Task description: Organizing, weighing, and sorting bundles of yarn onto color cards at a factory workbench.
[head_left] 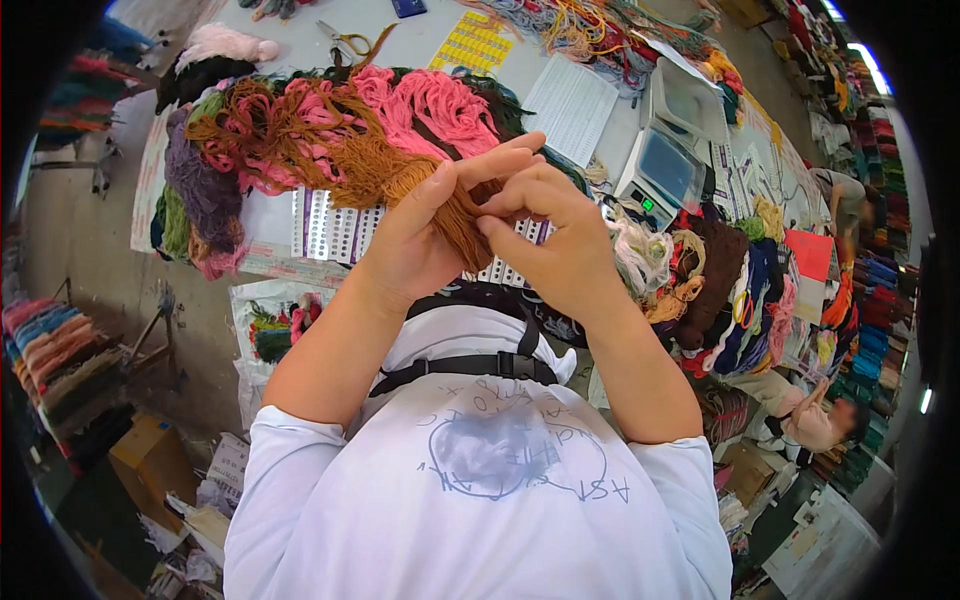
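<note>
A hank of golden-brown yarn (372, 162) stretches from the heap on the table into my hands. My left hand (412, 240) is closed round its near end, thumb up, with loose strand ends hanging below the palm. Thumb and fingers of my right hand (560, 228) pinch strands at the right side of the same bundle, close to my left fingers. Pink yarn (440, 105) lies beyond my hands, partly under the brown. Purple yarn (207, 180) droops over the table's left edge. White cards with rows of holes (328, 226) lie partly hidden beneath the yarn.
A digital scale (665, 170) with a clear tray stands to the right. Scissors (350, 42), a yellow label sheet (472, 43) and a printed paper (570, 108) lie farther back. Multicoloured hanks (715, 290) line the right edge. Another person (815, 415) is at the right.
</note>
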The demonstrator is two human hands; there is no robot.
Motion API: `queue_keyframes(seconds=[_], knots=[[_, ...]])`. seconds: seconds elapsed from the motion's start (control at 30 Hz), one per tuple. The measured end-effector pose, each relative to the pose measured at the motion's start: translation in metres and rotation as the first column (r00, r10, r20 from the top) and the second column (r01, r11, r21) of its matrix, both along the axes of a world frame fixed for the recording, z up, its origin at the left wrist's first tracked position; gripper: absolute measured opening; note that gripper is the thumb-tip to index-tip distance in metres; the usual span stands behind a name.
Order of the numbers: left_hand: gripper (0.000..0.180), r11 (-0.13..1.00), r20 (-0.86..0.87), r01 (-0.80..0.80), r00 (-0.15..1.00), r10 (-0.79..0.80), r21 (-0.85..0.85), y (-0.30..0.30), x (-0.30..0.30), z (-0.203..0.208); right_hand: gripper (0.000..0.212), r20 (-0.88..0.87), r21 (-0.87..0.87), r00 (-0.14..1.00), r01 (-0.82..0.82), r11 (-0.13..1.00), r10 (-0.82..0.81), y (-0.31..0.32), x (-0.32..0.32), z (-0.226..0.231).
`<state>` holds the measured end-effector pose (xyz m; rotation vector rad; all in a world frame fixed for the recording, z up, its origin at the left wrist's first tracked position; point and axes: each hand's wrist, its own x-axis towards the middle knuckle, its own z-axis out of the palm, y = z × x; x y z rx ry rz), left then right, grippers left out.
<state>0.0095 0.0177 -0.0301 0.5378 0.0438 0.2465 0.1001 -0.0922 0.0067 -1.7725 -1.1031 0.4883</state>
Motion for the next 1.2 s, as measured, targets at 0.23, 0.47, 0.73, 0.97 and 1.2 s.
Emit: queue_keyframes(seconds=[0.23,0.47,0.73,0.97,1.2], knots=[[0.049,0.965,-0.131,0.015,0.991,0.020,0.261,0.012,-0.009,-0.002,0.008,-0.575,-0.028,0.818,0.004,1.000,-0.019,-0.010,0.013,-0.009],[0.046,0.855,-0.179,-0.014,0.976,0.124,0.519,0.009,-0.004,0.012,0.005,-0.765,0.128,0.643,0.113,0.985,0.025,-0.005,0.005,-0.005],[0.066,0.962,-0.020,0.065,0.998,-0.062,0.267,0.020,0.003,-0.006,0.012,-0.754,0.054,0.638,-0.176,0.983,0.155,-0.022,0.033,0.003],[0.033,0.913,0.052,0.385,0.917,-0.395,0.134,0.077,-0.037,-0.022,0.018,-0.887,0.142,0.459,0.173,0.975,0.047,-0.123,0.153,-0.008],[0.026,0.968,-0.001,-0.184,0.982,0.186,-0.171,0.196,-0.124,-0.008,0.015,-0.941,-0.179,0.097,0.669,0.721,-0.323,-0.362,0.257,-0.060]])
